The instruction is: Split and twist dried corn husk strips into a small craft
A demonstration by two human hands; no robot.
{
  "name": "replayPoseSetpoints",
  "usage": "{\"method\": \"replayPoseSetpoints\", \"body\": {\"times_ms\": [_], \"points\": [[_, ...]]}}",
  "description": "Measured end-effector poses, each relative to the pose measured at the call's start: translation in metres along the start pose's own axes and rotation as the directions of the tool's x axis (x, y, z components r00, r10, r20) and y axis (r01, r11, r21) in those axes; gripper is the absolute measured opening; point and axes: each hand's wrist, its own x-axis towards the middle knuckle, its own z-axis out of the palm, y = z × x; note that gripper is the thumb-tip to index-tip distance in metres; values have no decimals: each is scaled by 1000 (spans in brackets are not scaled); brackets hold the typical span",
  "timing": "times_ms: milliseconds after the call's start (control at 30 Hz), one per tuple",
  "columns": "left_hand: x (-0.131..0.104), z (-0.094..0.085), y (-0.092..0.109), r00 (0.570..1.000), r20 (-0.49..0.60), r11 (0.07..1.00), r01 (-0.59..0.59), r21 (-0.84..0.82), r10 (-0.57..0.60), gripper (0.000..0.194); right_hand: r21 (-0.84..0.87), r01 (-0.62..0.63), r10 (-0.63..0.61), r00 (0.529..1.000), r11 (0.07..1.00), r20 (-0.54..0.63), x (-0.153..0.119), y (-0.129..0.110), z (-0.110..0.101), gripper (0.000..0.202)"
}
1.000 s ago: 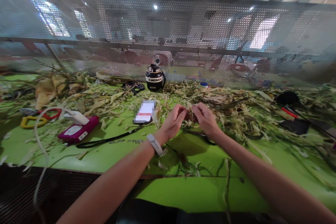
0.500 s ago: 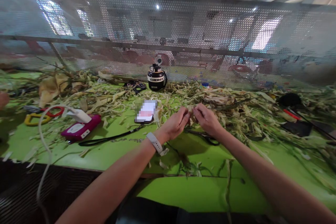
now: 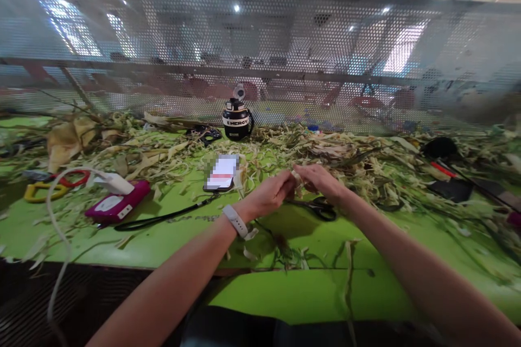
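My left hand [image 3: 272, 193], with a pale watch band at its wrist, is closed over the table, its fingers pinching a small pale piece of plant husk [image 3: 298, 180]. Against it from the other side comes my right hand [image 3: 323, 180], fingers bent over the same piece. The fingers cover most of it, so its shape is hard to make out. Just below my hands lies a pair of black scissors [image 3: 323, 209] on the green table [image 3: 280, 295]. Curled husk scraps [image 3: 350, 154] are heaped behind and beside my hands.
To the left lie a phone [image 3: 223, 171], a black strap [image 3: 163, 216], a magenta power strip [image 3: 118, 200] with a white plug and cable, and yellow- and red-handled tools [image 3: 44, 191]. A black bottle [image 3: 236, 121] stands before a perforated metal screen [image 3: 277, 38].
My right hand has turned and closed in over my left fingertips, covering more of the husk piece. The whole view has shifted slightly, so things appear farther left.
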Motion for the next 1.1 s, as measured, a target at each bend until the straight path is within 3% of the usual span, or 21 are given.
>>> {"method": "replayPoseSetpoints", "body": {"times_ms": [133,233,467,633,900,1100], "points": [[0,1,-1,997,76,998,-27,-62,31,19,-76,97,-92,993,992,67,1,-2,-3,40],[0,1,-1,995,93,994,-11,-113,22,21,-131,180,-175,983,975,50,4,1,-3,38],[-1,-6,7,995,83,992,60,-108,-52,25,-215,253,-295,935,943,-198,9,9,4,34],[-1,-8,9,994,93,984,73,-161,-58,28,-148,225,-263,900,963,-348,10,9,9,34],[-3,-4,5,991,90,967,116,-228,-98,26,-293,279,-347,914,915,-213,6,6,12,33],[-4,-2,4,988,133,983,99,-153,-79,29,-203,235,-275,941,951,-199,6,4,14,32]]}}
